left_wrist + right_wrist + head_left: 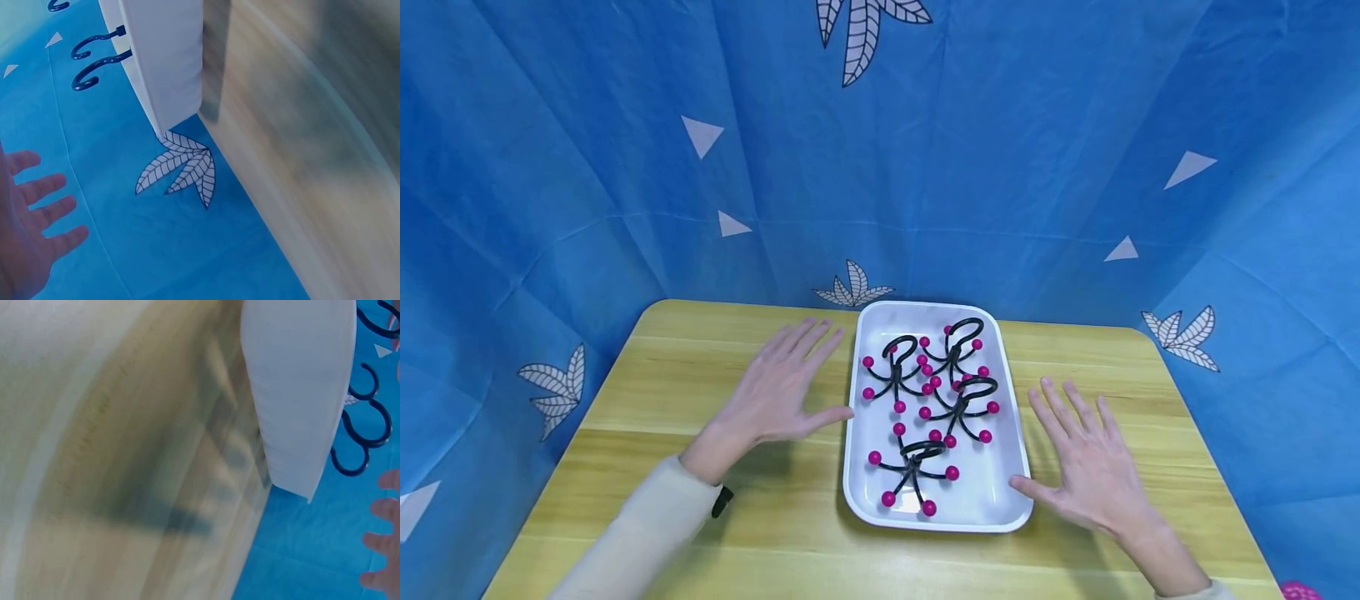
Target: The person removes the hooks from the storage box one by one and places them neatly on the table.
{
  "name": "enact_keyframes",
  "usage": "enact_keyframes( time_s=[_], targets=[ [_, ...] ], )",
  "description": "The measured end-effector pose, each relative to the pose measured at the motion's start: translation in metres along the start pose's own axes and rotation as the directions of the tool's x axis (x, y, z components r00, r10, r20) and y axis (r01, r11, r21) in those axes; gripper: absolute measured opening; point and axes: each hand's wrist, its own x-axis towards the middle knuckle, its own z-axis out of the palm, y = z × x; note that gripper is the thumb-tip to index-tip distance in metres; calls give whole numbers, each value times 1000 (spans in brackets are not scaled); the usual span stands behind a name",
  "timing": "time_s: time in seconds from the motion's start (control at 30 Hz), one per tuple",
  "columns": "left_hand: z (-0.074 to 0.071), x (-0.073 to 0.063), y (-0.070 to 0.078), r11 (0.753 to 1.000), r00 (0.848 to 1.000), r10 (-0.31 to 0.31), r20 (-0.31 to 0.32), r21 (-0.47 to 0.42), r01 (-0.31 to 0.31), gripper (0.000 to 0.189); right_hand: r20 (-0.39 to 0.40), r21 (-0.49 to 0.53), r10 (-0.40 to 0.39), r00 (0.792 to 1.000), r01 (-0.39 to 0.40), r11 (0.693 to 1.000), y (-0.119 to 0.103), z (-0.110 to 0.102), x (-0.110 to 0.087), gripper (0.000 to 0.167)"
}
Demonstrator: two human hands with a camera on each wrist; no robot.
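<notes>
On the wooden table (797, 550), a tray (981, 492) points lengthwise toward the curtain (925, 183); hands (778, 389) (1088, 467) splayed.

The left hand (775, 390) has straight, spread fingers (823, 348), pointing to one o'clock; the right hand (1088, 462), likewise spread, points to eleven o'clock.

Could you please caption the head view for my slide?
Left hand and right hand flank a tray of four hooks.
</notes>
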Motion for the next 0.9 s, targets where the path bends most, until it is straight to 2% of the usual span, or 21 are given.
enact_keyframes(
  time_s=[0.1, 0.2, 0.47, 0.67, 0.9],
  targets=[
    [2, 9, 1, 1000, 1000, 9, 3, 3, -9, 115, 0, 4, 3, 1000, -3, 1000, -2, 4, -2, 120],
    [4, 18, 3, 1000, 1000, 8, 16, -7, -8, 106, 12, 8, 7, 1000, -7, 1000, -4, 8, -3, 120],
    [10, 35, 8, 998, 996, -20, 91, -61, 26, 94, 16, 35, 18, 1000, -18, 999, -10, 19, -6, 116],
    [15, 48, 13, 996, 993, -21, 119, -81, 31, 89, 18, 41, 26, 999, -27, 999, -13, 26, -8, 114],
    [24, 62, 18, 995, 981, -45, 191, -82, 61, 83, 27, 42, 39, 999, -40, 998, -16, 29, -9, 112]
  ],
)
